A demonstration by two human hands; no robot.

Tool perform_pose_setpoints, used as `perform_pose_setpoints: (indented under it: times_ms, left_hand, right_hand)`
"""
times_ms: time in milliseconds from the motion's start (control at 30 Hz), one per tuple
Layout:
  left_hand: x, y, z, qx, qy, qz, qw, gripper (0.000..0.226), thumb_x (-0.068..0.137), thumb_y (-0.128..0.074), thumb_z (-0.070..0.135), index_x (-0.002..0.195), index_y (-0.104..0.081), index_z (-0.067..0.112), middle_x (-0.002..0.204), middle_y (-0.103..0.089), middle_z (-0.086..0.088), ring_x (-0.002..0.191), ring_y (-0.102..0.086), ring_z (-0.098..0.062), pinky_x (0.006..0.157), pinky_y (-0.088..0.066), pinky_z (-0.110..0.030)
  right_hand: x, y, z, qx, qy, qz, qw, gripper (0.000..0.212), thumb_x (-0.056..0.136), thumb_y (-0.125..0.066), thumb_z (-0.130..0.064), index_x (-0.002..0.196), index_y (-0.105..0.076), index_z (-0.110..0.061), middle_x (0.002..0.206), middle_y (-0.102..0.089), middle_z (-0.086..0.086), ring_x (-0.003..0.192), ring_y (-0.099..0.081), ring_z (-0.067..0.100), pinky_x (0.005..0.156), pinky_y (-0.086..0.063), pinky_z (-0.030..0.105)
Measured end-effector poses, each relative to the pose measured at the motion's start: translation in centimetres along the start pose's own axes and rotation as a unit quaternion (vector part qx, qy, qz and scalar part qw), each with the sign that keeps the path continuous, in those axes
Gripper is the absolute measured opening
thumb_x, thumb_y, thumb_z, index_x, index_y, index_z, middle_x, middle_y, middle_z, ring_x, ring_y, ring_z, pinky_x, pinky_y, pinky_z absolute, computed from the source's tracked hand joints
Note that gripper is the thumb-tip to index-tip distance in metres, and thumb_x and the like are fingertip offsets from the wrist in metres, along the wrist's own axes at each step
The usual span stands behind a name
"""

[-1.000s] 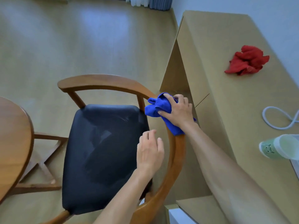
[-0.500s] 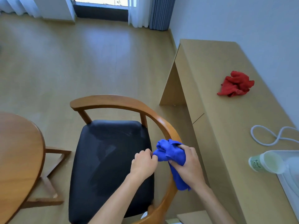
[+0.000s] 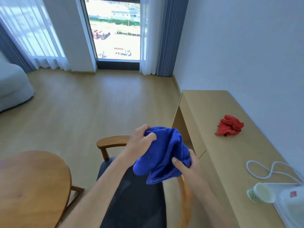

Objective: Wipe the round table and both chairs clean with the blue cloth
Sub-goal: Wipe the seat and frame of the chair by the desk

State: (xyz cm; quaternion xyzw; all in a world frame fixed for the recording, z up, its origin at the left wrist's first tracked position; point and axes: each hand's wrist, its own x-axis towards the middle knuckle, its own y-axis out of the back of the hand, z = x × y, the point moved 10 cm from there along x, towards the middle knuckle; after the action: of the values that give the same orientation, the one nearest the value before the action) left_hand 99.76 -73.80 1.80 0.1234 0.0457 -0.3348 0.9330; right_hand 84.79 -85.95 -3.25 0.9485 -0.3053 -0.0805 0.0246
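Left hand point(image 3: 139, 142): raised over the chair, fingers curled into the top left of the blue cloth point(image 3: 164, 153), gripping it.
Right hand point(image 3: 189, 165): lower and to the right, thumb pressed on the front of the cloth, fingers hidden behind it, pinching its lower right part.
Blue cloth: bunched and held up in the air between both hands, a loose fold hanging down above the chair seat, touching no furniture.
Chair point(image 3: 111, 142): below the hands, curved wooden back rail, dark padded seat partly hidden by the forearms.
Round surface point(image 3: 32, 186): wooden, lower left, just beside the chair.
Long surface point(image 3: 213, 162): pale wood along the right wall, carrying a crumpled red cloth point(image 3: 229, 125), a looped white cord point(image 3: 266, 170) and a green cup point(image 3: 261, 193) lying on its side.
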Motion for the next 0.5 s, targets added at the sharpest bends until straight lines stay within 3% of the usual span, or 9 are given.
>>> perform_pose_setpoints:
  times_ms: [67,167,267,333,500]
  left_hand:
    - [-0.7,2.5,3.6,0.04,-0.05,0.02,0.998,0.017,0.069,-0.046,0.025,0.079,-0.058,0.018,0.065,-0.053,0.004,0.064,-0.047,-0.01,0.064,-0.04,-0.028]
    - [-1.8,4.7,8.1,0.1,-0.103,0.015,0.99,0.018,0.068,-0.042,0.022,0.078,-0.057,0.02,0.07,-0.056,-0.004,0.066,-0.048,-0.009,0.069,-0.04,-0.029]
    - [-2.6,5.1,11.1,0.137,-0.129,-0.027,0.982,0.021,0.069,-0.04,0.019,0.079,-0.058,0.022,0.078,-0.061,-0.005,0.072,-0.052,-0.01,0.074,-0.041,-0.031]
    - [-2.8,5.4,12.5,0.155,-0.134,-0.041,0.978,0.022,0.07,-0.039,0.018,0.08,-0.058,0.022,0.078,-0.062,-0.003,0.072,-0.053,-0.01,0.073,-0.043,-0.032]
    - [-2.9,6.8,14.0,0.165,-0.139,-0.034,0.976,0.022,0.073,-0.04,0.018,0.083,-0.059,0.027,0.078,-0.061,0.002,0.071,-0.052,-0.007,0.071,-0.043,-0.03]
  right_hand:
    - [0.6,1.0,-2.5,-0.005,-0.005,0.006,1.0,0.025,0.087,-0.061,0.001,0.103,-0.06,-0.018,0.099,-0.07,0.002,0.098,-0.067,0.022,0.078,-0.054,0.031]
    - [0.9,2.0,-7.9,-0.047,0.04,0.045,0.997,0.037,0.085,-0.062,0.001,0.107,-0.057,-0.028,0.11,-0.066,-0.006,0.104,-0.062,0.01,0.079,-0.049,0.018]
    - [0.8,-1.3,-13.5,-0.124,0.118,-0.059,0.983,0.043,0.089,-0.063,-0.017,0.127,-0.051,-0.034,0.123,-0.056,-0.025,0.113,-0.051,-0.009,0.087,-0.042,0.012]
    - [0.4,-4.1,-15.5,-0.19,0.146,-0.132,0.962,0.042,0.091,-0.062,-0.025,0.131,-0.051,-0.033,0.123,-0.056,-0.025,0.114,-0.051,-0.007,0.092,-0.043,0.014]
    - [0.2,-5.8,-18.3,-0.336,0.235,-0.08,0.908,0.011,0.09,-0.062,-0.019,0.099,-0.057,-0.023,0.096,-0.055,-0.012,0.083,-0.054,0.0,0.068,-0.04,0.003]
